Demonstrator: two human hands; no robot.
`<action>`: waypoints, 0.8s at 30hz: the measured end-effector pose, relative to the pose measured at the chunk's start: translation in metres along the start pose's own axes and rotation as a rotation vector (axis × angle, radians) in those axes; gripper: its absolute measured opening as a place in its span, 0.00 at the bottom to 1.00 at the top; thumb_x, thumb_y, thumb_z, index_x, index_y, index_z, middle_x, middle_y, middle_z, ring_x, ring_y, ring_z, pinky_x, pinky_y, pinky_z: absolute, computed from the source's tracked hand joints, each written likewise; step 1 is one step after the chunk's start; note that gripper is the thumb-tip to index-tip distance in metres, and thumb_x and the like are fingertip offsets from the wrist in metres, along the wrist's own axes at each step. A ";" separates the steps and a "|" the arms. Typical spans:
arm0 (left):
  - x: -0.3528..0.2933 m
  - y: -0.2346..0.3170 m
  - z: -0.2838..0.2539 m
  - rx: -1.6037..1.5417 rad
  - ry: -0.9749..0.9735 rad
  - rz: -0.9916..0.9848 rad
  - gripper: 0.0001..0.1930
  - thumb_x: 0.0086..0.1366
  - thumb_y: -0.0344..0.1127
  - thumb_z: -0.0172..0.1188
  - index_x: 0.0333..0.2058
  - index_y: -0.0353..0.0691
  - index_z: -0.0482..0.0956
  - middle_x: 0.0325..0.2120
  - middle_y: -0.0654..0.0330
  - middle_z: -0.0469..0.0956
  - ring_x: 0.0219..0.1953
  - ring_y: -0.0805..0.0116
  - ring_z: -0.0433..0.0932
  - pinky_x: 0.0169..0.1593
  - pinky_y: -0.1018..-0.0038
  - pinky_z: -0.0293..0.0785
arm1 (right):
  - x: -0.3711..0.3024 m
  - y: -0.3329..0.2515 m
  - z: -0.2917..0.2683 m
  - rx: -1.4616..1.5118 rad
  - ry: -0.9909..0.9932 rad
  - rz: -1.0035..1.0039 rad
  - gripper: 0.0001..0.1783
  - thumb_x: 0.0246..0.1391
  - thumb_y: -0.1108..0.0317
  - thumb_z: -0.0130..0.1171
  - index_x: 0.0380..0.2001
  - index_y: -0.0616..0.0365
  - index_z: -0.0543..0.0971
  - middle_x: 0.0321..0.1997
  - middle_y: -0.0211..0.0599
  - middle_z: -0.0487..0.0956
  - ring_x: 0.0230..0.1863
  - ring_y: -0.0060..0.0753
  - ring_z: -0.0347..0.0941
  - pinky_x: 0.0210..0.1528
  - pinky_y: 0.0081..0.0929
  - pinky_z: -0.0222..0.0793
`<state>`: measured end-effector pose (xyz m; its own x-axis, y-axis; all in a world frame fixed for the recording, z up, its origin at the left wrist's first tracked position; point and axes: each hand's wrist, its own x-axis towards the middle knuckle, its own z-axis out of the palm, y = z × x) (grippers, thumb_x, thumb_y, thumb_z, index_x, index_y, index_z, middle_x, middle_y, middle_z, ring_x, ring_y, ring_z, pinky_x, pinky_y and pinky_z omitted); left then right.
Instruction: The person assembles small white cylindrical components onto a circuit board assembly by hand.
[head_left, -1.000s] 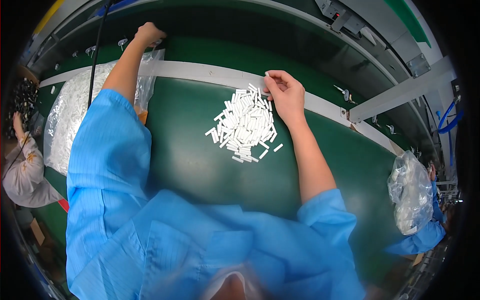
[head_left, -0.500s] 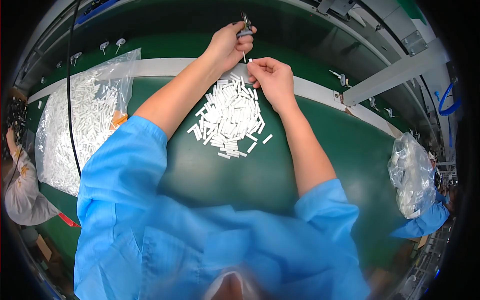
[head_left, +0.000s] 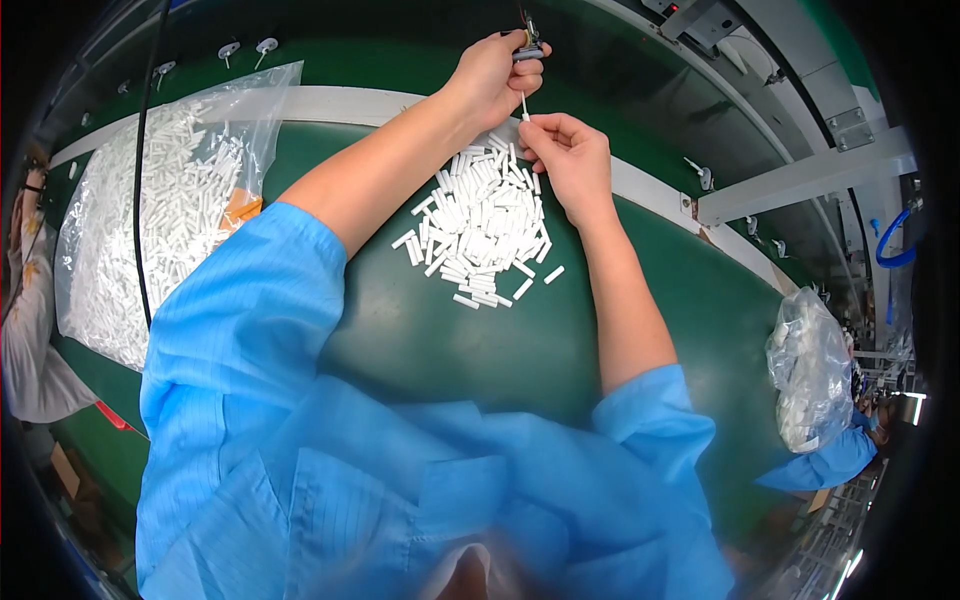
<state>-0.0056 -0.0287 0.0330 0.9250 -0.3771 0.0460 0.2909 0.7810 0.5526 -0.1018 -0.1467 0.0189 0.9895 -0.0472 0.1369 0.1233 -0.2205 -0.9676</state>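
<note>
At the far side of the green work surface, my left hand (head_left: 497, 80) is closed on a small metal part (head_left: 530, 44), with a thin white lead (head_left: 523, 100) hanging below the fingers. My right hand (head_left: 570, 158) sits just below and to its right, thumb and forefinger pinching a short white tube (head_left: 526, 117). Tube and lead tip appear to meet, though the fingers partly cover the spot. Under both hands lies a loose pile of white tubes (head_left: 480, 220), with a few strays at its near edge.
A clear bag (head_left: 150, 230) full of white tubes lies on the left, and a dark cable (head_left: 139, 180) hangs across it. Similar metal parts (head_left: 229, 50) sit beyond the pale rail (head_left: 340, 104). Another clear bag (head_left: 805, 370) is at right, near a co-worker's blue sleeve (head_left: 825, 462).
The white tube in my right hand has come up to the lead's tip; before, a small gap separated them. The whole view has shifted slightly.
</note>
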 end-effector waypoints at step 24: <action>-0.014 -0.028 0.012 0.785 0.121 0.253 0.11 0.65 0.33 0.47 0.38 0.32 0.74 0.31 0.56 0.80 0.30 0.71 0.78 0.33 0.74 0.74 | -0.001 -0.014 -0.007 -0.523 0.251 -0.460 0.09 0.47 0.67 0.62 0.29 0.63 0.80 0.24 0.40 0.78 0.23 0.40 0.75 0.30 0.31 0.71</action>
<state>-0.0295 -0.0513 0.0265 0.9724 -0.1461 0.1817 -0.1425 0.2445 0.9591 -0.1052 -0.1502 0.0337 0.7916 -0.0455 0.6094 0.4071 -0.7045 -0.5814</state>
